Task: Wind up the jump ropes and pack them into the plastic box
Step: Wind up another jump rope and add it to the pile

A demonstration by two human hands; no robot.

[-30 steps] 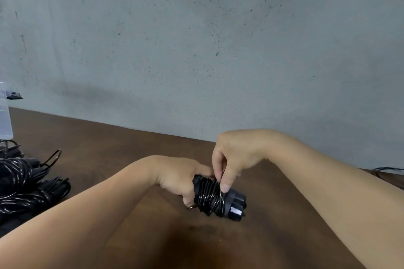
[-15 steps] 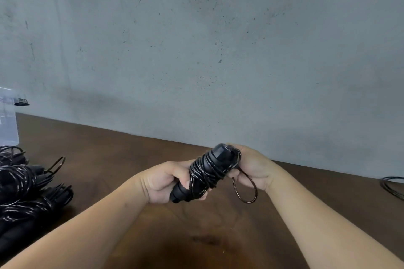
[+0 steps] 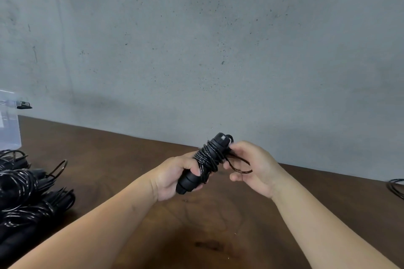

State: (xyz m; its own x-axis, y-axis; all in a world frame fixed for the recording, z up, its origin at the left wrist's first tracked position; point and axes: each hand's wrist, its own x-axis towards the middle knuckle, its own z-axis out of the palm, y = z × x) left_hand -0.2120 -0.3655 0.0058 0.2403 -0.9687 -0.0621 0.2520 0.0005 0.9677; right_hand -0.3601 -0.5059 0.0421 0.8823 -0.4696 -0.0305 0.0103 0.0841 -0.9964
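Note:
A black jump rope (image 3: 207, 159), its cord wound round the two handles, is held tilted above the brown table (image 3: 131, 155). My left hand (image 3: 175, 177) grips the lower ends of the handles. My right hand (image 3: 251, 166) pinches the cord near the upper handle ends, and a loose loop of cord (image 3: 240, 168) hangs between its fingers. The clear plastic box (image 3: 9, 122) stands at the far left edge, only partly in view.
Several wound black jump ropes (image 3: 24, 194) lie piled on the table at the left, below the box. A loose black cord (image 3: 396, 188) lies at the right edge. A grey concrete wall stands behind the table.
The bundle has turned from lying sideways to standing tilted with its handle tops up. My right hand has moved from on top of it to its right side, where a cord loop has appeared.

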